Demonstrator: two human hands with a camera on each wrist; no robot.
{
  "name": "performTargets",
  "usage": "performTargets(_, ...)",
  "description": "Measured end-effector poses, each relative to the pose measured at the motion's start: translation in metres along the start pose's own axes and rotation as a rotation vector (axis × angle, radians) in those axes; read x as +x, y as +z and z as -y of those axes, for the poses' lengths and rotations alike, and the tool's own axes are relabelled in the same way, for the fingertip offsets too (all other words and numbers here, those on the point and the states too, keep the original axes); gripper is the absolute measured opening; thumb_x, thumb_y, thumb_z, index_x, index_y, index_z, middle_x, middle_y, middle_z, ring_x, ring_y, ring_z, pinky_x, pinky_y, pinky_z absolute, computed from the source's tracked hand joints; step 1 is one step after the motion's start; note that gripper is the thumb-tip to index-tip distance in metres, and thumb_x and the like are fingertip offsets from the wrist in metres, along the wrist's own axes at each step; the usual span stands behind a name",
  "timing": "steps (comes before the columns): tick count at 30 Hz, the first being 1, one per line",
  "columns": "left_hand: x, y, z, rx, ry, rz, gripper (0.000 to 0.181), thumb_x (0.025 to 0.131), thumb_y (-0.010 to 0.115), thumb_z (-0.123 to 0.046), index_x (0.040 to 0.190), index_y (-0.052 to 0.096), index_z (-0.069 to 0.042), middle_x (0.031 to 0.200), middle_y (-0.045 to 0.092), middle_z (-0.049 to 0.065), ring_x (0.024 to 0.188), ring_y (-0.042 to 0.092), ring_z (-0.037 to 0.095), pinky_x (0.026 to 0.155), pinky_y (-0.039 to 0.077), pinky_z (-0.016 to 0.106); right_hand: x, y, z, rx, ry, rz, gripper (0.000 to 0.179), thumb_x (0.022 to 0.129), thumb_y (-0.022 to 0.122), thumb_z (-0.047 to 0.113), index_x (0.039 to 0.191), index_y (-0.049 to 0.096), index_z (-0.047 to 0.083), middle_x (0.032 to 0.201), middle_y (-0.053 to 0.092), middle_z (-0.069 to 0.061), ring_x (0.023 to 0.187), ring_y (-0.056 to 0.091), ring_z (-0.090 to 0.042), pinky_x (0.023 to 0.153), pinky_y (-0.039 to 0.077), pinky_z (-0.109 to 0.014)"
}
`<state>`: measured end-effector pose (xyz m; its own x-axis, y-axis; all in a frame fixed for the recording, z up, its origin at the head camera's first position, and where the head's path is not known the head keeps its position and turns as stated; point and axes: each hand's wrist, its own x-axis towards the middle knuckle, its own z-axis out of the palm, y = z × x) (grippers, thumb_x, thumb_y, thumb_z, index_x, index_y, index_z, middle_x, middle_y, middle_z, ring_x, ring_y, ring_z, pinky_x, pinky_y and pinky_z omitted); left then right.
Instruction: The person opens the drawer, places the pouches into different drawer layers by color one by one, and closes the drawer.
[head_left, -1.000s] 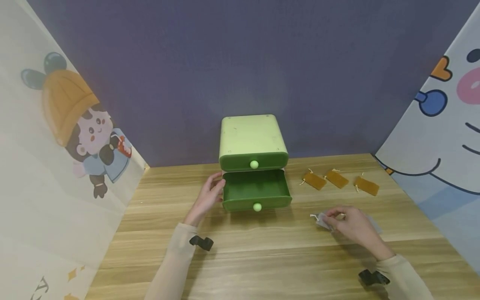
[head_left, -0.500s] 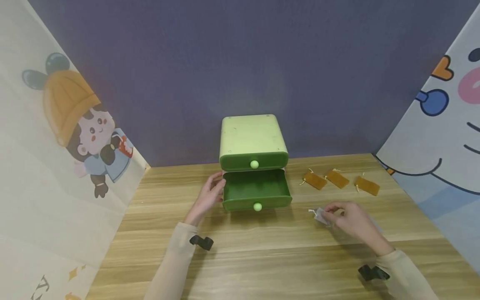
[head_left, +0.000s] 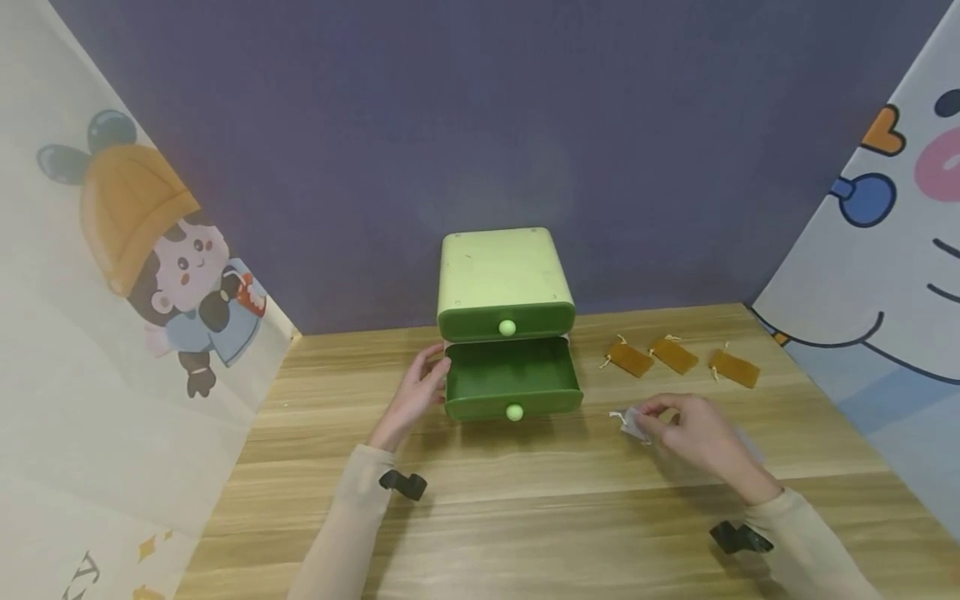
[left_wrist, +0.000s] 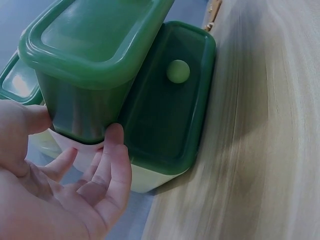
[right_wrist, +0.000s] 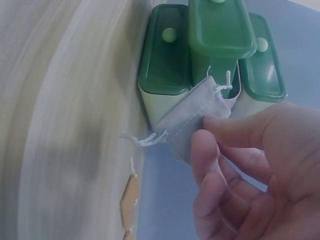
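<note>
Grey drawstring pouch [head_left: 632, 424]: head view has it front-right of the drawer unit [head_left: 504, 268], apart from it, pinched between thumb and fingers of the right hand [head_left: 701, 435]. Three brown pouches [head_left: 673, 356] lie on the desk [head_left: 487, 533], right of the drawer unit. The unit's pulled-out drawer [head_left: 480, 409] faces the viewer, left hand [head_left: 415, 392] at the unit's left side. Left wrist view: left fingers spread wide at the side of the pulled-out drawer, thumb on the opposite edge, nothing pinched; bottom drawer front with a light green knob [left_wrist: 178, 71] is pushed in on the unit. Right wrist view: right fingers narrow on the grey pouch, tilted in front of the unit, white cords [right_wrist: 145, 142] hanging out.
</note>
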<state>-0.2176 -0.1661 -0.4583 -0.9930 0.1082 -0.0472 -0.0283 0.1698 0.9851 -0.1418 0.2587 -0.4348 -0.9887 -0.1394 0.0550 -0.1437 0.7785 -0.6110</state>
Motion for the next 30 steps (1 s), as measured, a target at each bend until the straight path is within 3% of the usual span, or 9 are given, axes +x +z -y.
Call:
performTargets(4, 0.000, 0.000, 0.001, -0.007, -0.005, -0.002, 0.057, 0.113, 0.052, -0.033, 0.164, 0.037, -0.012, 0.158, 0.051, 0.024, 0.111, 0.067, 0.028, 0.096, 0.060, 0.047, 0.000, -0.001, 0.005, 0.016, -0.004, 0.003, 0.024, 0.100, 0.075, 0.029, 0.113, 0.080, 0.009, 0.076, 0.076, 0.001, 0.056, 0.064, -0.017, 0.043, 0.040, -0.026)
performTargets(15, 0.001, 0.001, 0.001, 0.002, 0.002, 0.001, 0.057, 0.114, 0.052, -0.033, 0.164, 0.037, -0.011, 0.156, 0.052, 0.025, 0.109, 0.068, 0.028, 0.091, 0.060, 0.043, 0.001, -0.008, 0.016, 0.013, -0.033, -0.016, 0.022, 0.102, 0.072, 0.025, 0.114, 0.080, 0.009, 0.083, 0.077, -0.001, 0.054, 0.055, -0.010, 0.043, 0.039, -0.026)
performTargets(24, 0.001, 0.000, 0.002, 0.003, 0.008, -0.002, 0.057, 0.113, 0.052, -0.034, 0.164, 0.037, -0.010, 0.157, 0.052, 0.026, 0.108, 0.068, 0.028, 0.085, 0.058, 0.039, 0.006, -0.010, 0.025, 0.001, -0.067, -0.049, 0.020, 0.102, 0.071, 0.019, 0.114, 0.079, 0.007, 0.076, 0.074, 0.000, 0.051, 0.050, -0.008, 0.042, 0.037, -0.025)
performTargets(30, 0.001, 0.000, 0.003, 0.008, 0.009, -0.003, 0.059, 0.113, 0.052, -0.036, 0.164, 0.036, -0.011, 0.156, 0.052, 0.027, 0.111, 0.069, 0.031, 0.088, 0.059, 0.042, 0.010, -0.013, 0.034, 0.005, -0.095, -0.058, 0.019, 0.101, 0.073, 0.021, 0.112, 0.080, 0.007, 0.072, 0.072, 0.001, 0.051, 0.052, -0.008, 0.042, 0.037, -0.026)
